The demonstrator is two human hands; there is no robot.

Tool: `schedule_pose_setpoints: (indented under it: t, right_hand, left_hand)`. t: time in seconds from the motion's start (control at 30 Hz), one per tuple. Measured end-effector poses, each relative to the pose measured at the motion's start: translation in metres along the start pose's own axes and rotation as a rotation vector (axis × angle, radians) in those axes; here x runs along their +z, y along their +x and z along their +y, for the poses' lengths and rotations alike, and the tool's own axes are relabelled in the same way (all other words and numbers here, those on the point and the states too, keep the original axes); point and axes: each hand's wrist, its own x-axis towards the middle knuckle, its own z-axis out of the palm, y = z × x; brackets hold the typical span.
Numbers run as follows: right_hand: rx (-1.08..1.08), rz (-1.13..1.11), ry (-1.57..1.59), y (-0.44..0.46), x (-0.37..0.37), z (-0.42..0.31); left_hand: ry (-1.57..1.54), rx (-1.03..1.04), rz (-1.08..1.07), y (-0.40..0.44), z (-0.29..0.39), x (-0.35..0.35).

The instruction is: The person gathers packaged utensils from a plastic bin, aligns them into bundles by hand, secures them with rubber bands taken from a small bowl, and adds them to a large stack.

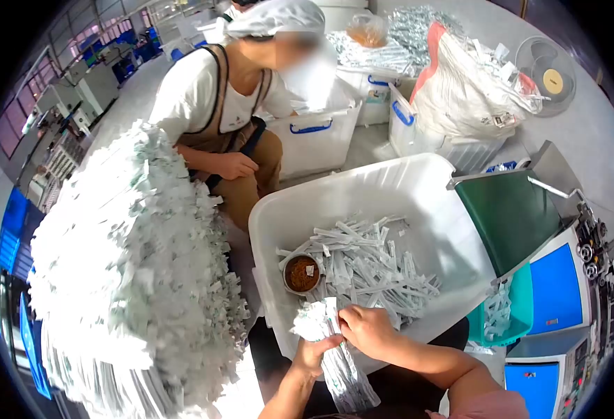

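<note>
My left hand is wrapped around a thick bundle of slim white paper packets, over the near rim of a large white tub. My right hand is closed beside the bundle's upper end, its fingertips pinched against the edge of the packets. Whether a single packet is between those fingertips is hidden. Loose slim white packets lie scattered across the tub floor. Among them, at the tub's left side, stands a round tin with brown contents and a small white scrap on top.
A tall heap of white packets rises on the left. A co-worker sits beyond it near a white bin. At right are a green conveyor belt, a teal basket and a blue-panelled machine. A filled sack stands behind.
</note>
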Motion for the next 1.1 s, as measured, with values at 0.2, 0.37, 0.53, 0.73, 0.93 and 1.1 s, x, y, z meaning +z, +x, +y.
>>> schedule_pose_setpoints:
  t: [0.2,0.37,0.53,0.73,0.93,1.1]
  right_hand:
    - [-0.031,-0.032,0.313,0.008,-0.052,-0.018]
    - [-0.053,-0.007,0.212,-0.021,-0.046,-0.022]
    - [0.156,0.188,0.553,-0.008,0.035,0.058]
    - [0.184,0.252,1.426,-0.102,0.036,0.037]
    - [0.062,0.390,1.427,-0.073,-0.017,-0.010]
    - [-0.086,0.131,1.016,-0.045,-0.071,-0.031]
  left_hand:
    - [-0.043,-0.108,-0.146,-0.016,0.017,0.012]
    - [-0.052,0.009,-0.148,-0.047,0.009,0.028]
    - [-0.244,-0.027,-0.468,-0.033,-0.055,0.001]
    - [-0.598,-0.170,-0.607,-0.040,-0.051,-0.032]
    - [-0.465,-0.209,-0.655,-0.040,-0.053,0.000]
    - [-0.001,-0.216,-0.408,-0.040,-0.052,0.028]
